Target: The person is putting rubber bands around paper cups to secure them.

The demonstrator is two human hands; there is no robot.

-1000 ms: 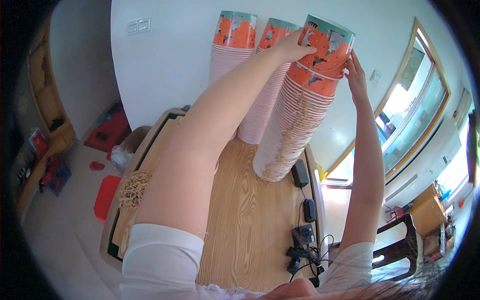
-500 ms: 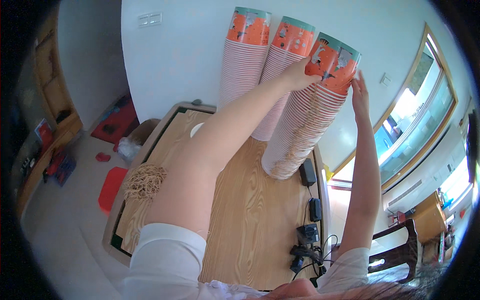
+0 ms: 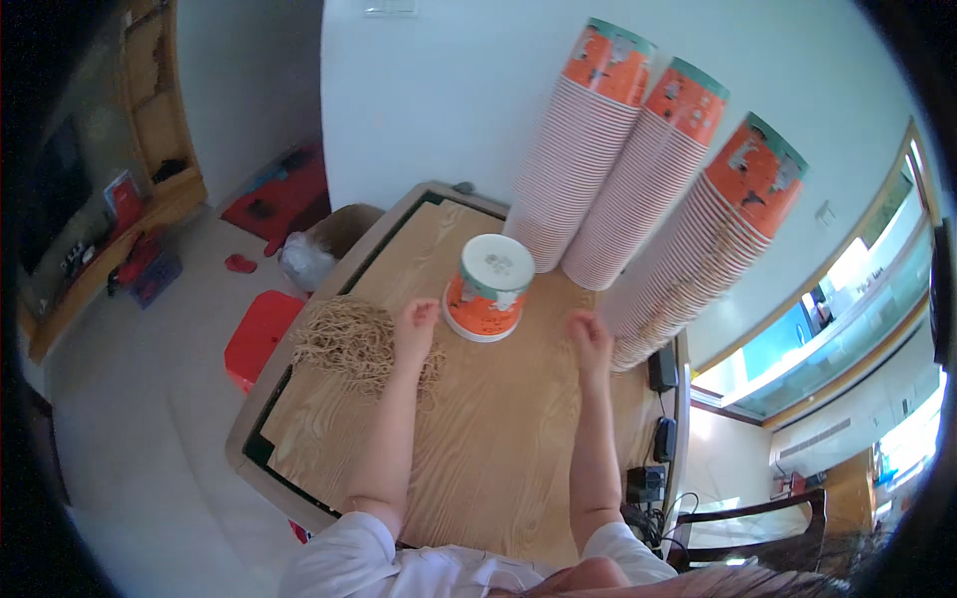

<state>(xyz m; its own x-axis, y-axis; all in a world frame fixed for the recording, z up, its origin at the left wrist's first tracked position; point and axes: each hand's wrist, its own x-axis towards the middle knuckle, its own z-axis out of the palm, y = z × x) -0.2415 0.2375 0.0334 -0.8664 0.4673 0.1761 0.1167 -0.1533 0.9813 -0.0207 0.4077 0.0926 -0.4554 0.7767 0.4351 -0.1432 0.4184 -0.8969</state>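
Observation:
A single orange-and-green paper tub (image 3: 483, 308) stands upside down on the wooden table, its white base facing up. Just left of it is my left hand (image 3: 414, 327), with its fingers curled in; what they hold, if anything, I cannot make out. It hovers over the right edge of a loose pile of thin tan strands (image 3: 349, 339). My right hand (image 3: 590, 341) is blurred, between the single tub and the nearest tall stack of nested tubs (image 3: 688, 269). Tan strands hang down that stack's side. My right fingers are smeared, so their grip is unclear.
Two more tall tub stacks (image 3: 583, 149) (image 3: 648, 179) rise against the wall at the table's back. Black power adapters (image 3: 646, 484) and cables lie along the right table edge. A red stool (image 3: 261, 337) stands left of the table, and a dark chair (image 3: 758, 528) at the lower right.
Both hands have left the top tub of the nearest stack and come down over the table. The view has shifted, so the single tub and strand pile show fully.

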